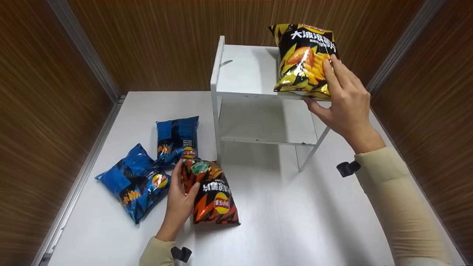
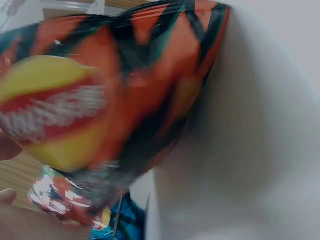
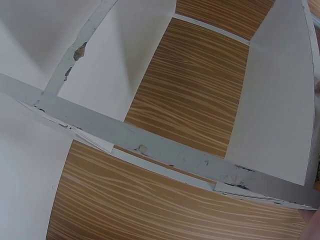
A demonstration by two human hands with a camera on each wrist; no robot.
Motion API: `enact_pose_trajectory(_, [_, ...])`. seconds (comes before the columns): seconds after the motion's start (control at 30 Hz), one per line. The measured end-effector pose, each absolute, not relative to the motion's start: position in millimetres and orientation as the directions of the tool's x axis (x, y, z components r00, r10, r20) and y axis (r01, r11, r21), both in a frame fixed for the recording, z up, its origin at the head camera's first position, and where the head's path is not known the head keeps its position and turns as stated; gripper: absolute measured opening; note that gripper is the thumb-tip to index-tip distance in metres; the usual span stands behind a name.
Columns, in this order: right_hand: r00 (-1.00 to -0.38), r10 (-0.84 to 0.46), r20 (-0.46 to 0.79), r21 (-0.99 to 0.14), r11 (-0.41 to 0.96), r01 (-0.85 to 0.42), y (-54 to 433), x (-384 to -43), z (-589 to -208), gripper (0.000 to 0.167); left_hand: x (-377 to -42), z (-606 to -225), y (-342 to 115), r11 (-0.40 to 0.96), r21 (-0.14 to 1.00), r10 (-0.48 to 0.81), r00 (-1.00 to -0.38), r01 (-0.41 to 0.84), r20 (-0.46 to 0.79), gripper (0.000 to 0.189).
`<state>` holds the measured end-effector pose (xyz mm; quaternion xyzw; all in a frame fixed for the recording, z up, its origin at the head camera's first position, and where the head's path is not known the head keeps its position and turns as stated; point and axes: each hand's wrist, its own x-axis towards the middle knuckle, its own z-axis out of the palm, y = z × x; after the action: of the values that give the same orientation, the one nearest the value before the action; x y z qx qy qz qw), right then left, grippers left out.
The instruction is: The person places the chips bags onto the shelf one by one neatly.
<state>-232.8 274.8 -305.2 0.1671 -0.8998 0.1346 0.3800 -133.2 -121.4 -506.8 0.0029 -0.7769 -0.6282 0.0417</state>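
In the head view my right hand [image 1: 345, 98] grips a yellow-and-black chip bag [image 1: 305, 70] at the right end of the white shelf's top board. Its fingers lie over the bag's front, and the thumb is under the lower edge. My left hand [image 1: 181, 199] pinches an orange-and-black chip bag [image 1: 216, 201] by its left side, down at the table in front of the shelf. That bag's printing is upside down. The left wrist view shows the orange-and-black bag [image 2: 150, 95] close up and blurred. Only a sliver of the right hand appears in the right wrist view.
Two blue chip bags lie on the table left of the left hand: one upright bag [image 1: 177, 138] farther back, one tilted bag [image 1: 131, 183] nearer. The white shelf [image 1: 247, 70] has a middle board [image 1: 269, 125] and a raised left side. Wood-grain walls [image 1: 166, 44] surround the table.
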Motion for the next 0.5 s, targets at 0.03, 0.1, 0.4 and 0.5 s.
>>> enact_pose_trajectory(0.03, [-0.655,-0.198,0.729,-0.116,0.908,-0.403,275,-233,-305,0.081,-133,-505,-122,0.260,0.964,-0.057,-0.996,0.049,0.066,0.077])
enact_pose_trajectory(0.1, [-0.654,-0.196,0.731,-0.116,0.908,-0.403,276,-233,-305,0.081,-134,-501,-124,0.364,0.928,-0.050,-0.994,0.074,0.099,0.078])
enact_pose_trajectory(0.4, [-0.651,-0.196,0.734,-0.117,0.907,-0.405,275,-233,-305,0.081,-144,-483,-127,0.716,0.511,0.308,-0.872,0.475,0.380,0.069])
enact_pose_trajectory(0.5, [-0.645,-0.195,0.739,-0.114,0.907,-0.405,275,-234,-306,0.080,-149,-479,-130,0.717,0.352,0.509,-0.797,0.602,0.326,0.080])
